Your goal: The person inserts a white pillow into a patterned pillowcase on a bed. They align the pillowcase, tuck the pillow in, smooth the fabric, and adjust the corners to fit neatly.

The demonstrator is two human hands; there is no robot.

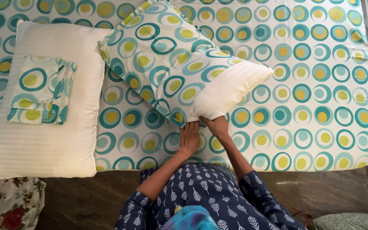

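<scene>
Right now both hands meet at the near corner of a pillow (231,87) lying aslant on the bed. The left hand (189,137) pinches the open edge of the patterned pillowcase (162,59), fingers curled onto the cloth. The right hand (217,126) grips the bare cream corner of the pillow just beside it; how tightly is hard to tell, since the fingertips tuck under the fabric. The pillowcase covers most of the pillow, leaving its end toward 3 o'clock uncovered. From the hands toward 9 o'clock, a second pillow (43,132), plain cream, lies flat, and a folded pillowcase (41,89) of the same ringed pattern rests on its upper part. Everything sits on a bedsheet (320,85) printed with teal and yellow circles. At 8 o'clock, a flowered cloth (9,204) shows beside the bed.
</scene>
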